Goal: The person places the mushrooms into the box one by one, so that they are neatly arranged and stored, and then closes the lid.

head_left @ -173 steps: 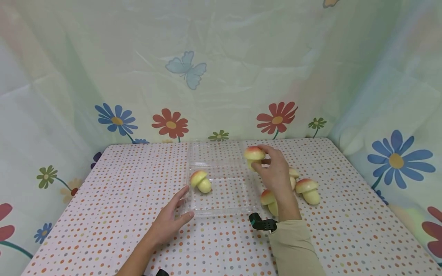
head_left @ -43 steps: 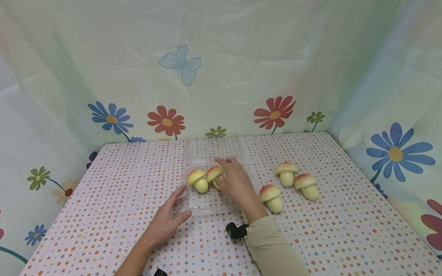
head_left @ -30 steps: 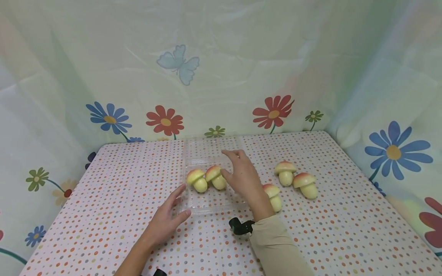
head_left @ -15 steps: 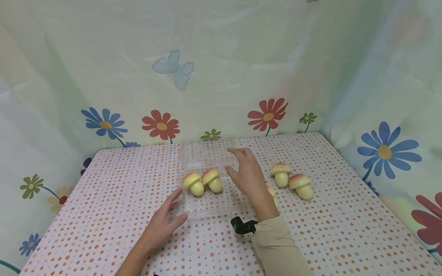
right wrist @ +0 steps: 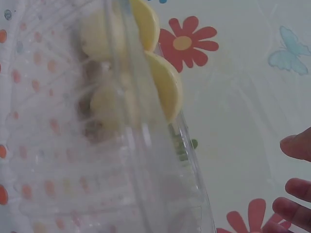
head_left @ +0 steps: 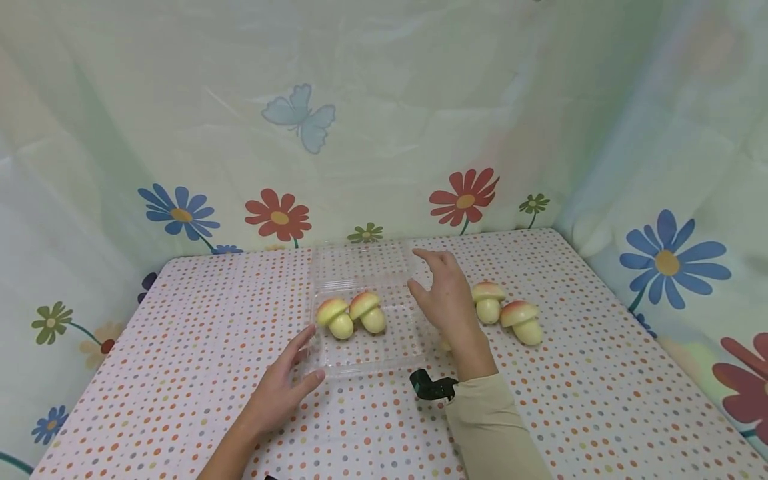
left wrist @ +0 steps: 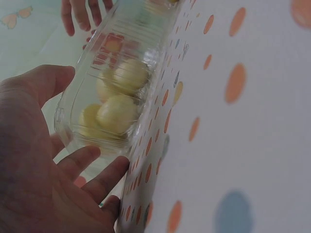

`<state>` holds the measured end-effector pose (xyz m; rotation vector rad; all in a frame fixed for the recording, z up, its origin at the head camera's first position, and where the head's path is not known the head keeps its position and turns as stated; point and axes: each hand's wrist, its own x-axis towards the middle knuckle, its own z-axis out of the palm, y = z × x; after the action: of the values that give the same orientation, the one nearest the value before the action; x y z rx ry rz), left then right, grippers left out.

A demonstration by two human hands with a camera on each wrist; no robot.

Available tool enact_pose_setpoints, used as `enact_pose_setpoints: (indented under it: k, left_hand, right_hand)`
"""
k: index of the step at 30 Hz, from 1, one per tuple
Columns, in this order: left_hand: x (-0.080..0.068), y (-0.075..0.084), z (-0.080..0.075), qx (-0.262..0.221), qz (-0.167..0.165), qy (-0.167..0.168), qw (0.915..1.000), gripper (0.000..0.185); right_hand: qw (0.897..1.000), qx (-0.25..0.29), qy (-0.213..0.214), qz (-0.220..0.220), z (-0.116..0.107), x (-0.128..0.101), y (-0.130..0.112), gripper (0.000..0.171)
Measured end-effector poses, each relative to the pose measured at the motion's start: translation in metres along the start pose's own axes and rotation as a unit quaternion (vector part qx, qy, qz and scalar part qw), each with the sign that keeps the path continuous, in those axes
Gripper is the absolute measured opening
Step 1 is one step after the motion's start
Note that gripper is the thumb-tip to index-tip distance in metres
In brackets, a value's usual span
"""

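The right hand [head_left: 447, 300] hovers in the middle of the head view with its grip slack, fingers spread and holding nothing, over the right edge of the clear plastic clamshell box [head_left: 366, 353] and just left of the loose toy mushrooms. The left hand [head_left: 282, 387], lower left of centre, has its grip open too, fingers straight with the tips resting against the box's near left corner; the left wrist view shows the thumb and fingers [left wrist: 80, 162] framing that corner without curling round it. The step in hand looks like the gap between one placing and the next pickup: the free hand seems headed right, and the next move would call for closing round one loose mushroom by its cap or stem while the other hand steadies the light box. Inside the box two yellow mushrooms with red-tinged caps [head_left: 351, 315] lie touching side by side in its left half; its right half holds nothing. Its hinged lid [head_left: 363, 263] lies open flat behind it. On the polka-dot desk [head_left: 570, 400], right of centre, two more such mushrooms [head_left: 507, 312] sit close together; a possible third behind the right wrist is mostly hidden.
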<state>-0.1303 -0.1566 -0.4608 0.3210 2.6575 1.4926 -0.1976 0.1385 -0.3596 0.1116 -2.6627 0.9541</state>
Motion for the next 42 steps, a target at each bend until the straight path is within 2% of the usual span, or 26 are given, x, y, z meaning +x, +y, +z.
enact_pose_setpoints:
  k: [9, 16, 23, 31, 42]
  left_hand:
    - [0.001, 0.001, -0.001, -0.004, 0.007, -0.002, 1.0, 0.078]
    - [0.002, 0.003, -0.001, 0.005, -0.005, -0.001, 1.0, 0.078]
    - [0.001, 0.001, 0.0, 0.002, 0.0, 0.0, 1.0, 0.078]
    - [0.0, 0.0, 0.0, -0.005, 0.001, 0.0, 1.0, 0.078]
    - [0.0, 0.001, 0.0, -0.009, -0.008, 0.0, 0.9999, 0.079]
  right_hand:
    - [1.0, 0.009, 0.013, 0.026, -0.011, 0.001, 0.011, 0.057]
    - [0.998, 0.004, 0.038, 0.056, -0.02, 0.004, 0.022, 0.058]
    - [0.992, 0.024, 0.064, 0.102, -0.025, 0.003, 0.033, 0.06]
    - [0.988, 0.021, 0.088, 0.128, -0.03, 0.003, 0.045, 0.058]
    - [0.981, 0.009, 0.09, 0.174, -0.036, 0.002, 0.053, 0.06]
